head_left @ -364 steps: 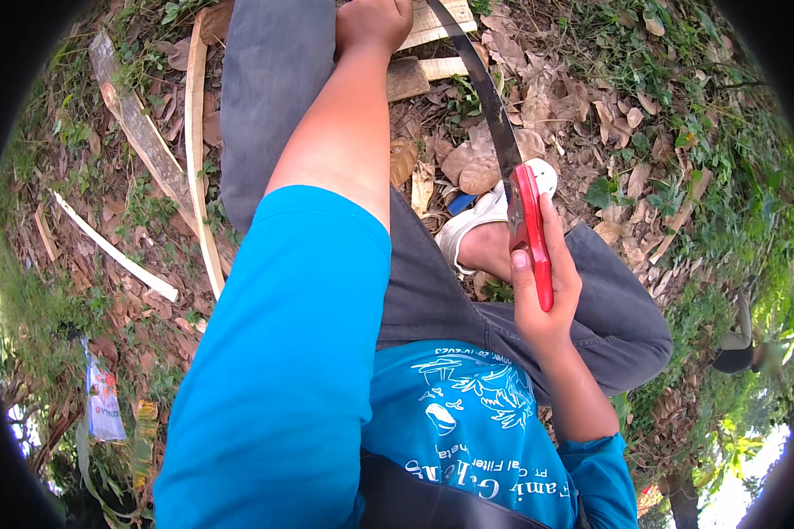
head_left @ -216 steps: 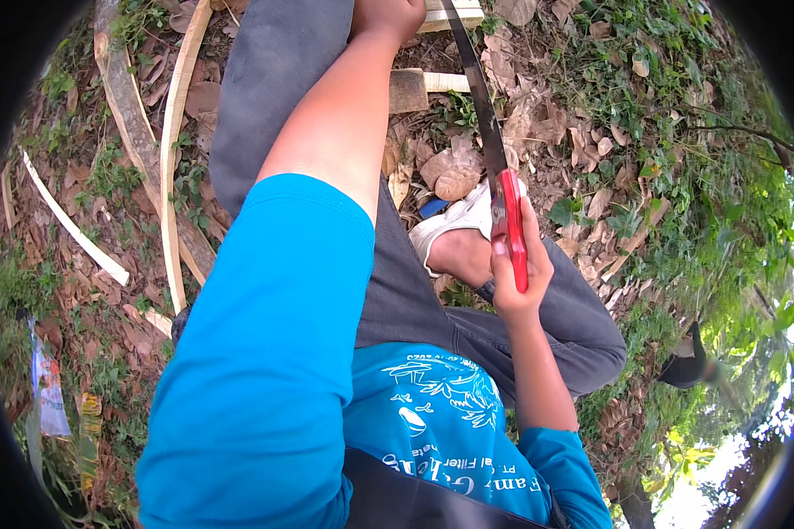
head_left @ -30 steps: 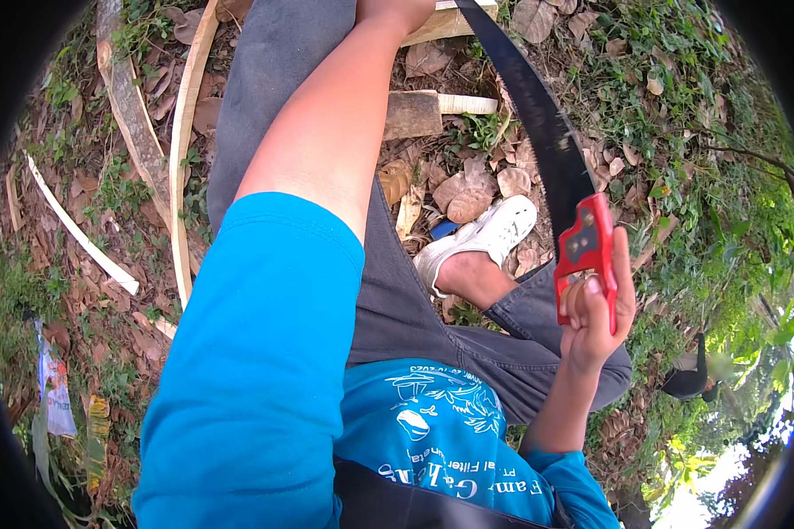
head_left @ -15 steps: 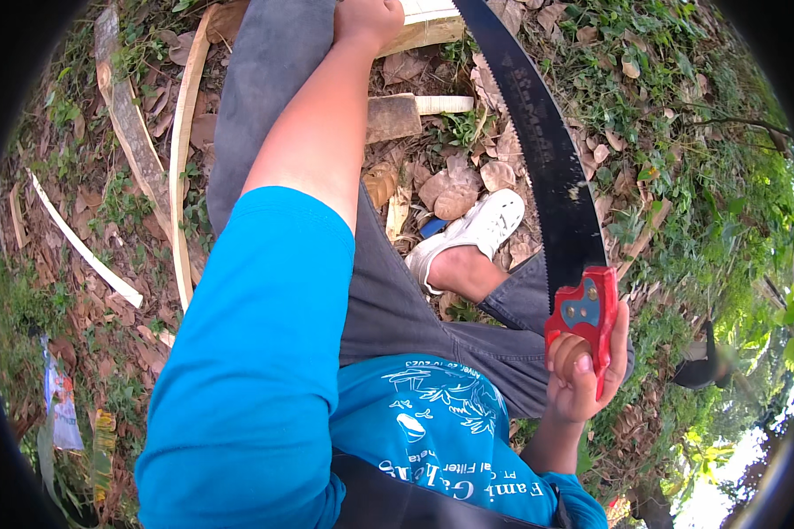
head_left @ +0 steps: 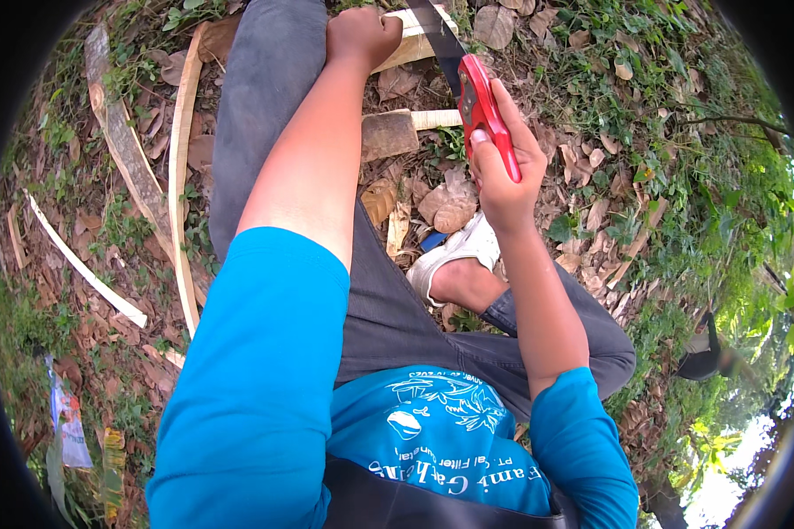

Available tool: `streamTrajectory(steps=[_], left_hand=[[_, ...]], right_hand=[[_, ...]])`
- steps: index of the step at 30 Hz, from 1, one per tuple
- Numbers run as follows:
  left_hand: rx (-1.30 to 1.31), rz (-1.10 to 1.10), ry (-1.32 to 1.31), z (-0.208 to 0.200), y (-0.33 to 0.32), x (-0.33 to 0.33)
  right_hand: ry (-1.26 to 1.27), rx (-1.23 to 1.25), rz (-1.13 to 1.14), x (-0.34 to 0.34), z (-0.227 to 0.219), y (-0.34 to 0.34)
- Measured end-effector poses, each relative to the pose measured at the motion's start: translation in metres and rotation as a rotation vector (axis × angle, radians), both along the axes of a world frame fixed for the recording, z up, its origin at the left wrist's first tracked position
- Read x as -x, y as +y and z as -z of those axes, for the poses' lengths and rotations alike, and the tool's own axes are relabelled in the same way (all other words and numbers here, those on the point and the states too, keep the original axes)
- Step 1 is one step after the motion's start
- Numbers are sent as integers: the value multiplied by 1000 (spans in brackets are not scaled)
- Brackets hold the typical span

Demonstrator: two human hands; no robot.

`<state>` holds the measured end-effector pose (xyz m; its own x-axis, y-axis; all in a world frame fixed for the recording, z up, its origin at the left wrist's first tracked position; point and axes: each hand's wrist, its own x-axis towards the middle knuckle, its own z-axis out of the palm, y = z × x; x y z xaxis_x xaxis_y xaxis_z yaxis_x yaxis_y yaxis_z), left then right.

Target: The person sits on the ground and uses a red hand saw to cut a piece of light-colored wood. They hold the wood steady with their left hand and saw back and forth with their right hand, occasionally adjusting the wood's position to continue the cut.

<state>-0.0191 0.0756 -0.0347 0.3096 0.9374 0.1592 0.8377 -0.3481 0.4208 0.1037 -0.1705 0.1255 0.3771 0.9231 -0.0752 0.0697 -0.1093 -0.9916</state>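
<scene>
My right hand (head_left: 509, 167) is wrapped round the red handle of a hand saw (head_left: 488, 115) with a curved dark blade. The blade reaches up across a pale piece of split wood (head_left: 412, 51) near the top edge; its far end is out of view. My left hand (head_left: 363, 37) is closed at the left end of that wood, beside my grey-trousered leg, its fingers mostly hidden. Just below lies a brown block (head_left: 390, 135) with a pale stick-like part running out to its right.
Long wood strips (head_left: 178, 176) and a barked branch (head_left: 119, 123) lie left of my leg, with a thin pale strip (head_left: 84, 260) farther left. My foot in a white clog (head_left: 454, 256) rests on dry leaves. A dark object (head_left: 701, 357) stands at right among greenery.
My right hand has carried the saw up and left, from beside my right knee to the split wood. My left hand has stayed almost where it was.
</scene>
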Motion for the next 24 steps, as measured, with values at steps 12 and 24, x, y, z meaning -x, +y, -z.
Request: streamTrajectory(steps=[12,24], left_hand=[[84,-76,179,-28,-26,-10],[-100,-177,52,1,-11,-15]], right_hand=[[-113,-59,-5,6,18,11],[-103,70,-15,13,17,-3]])
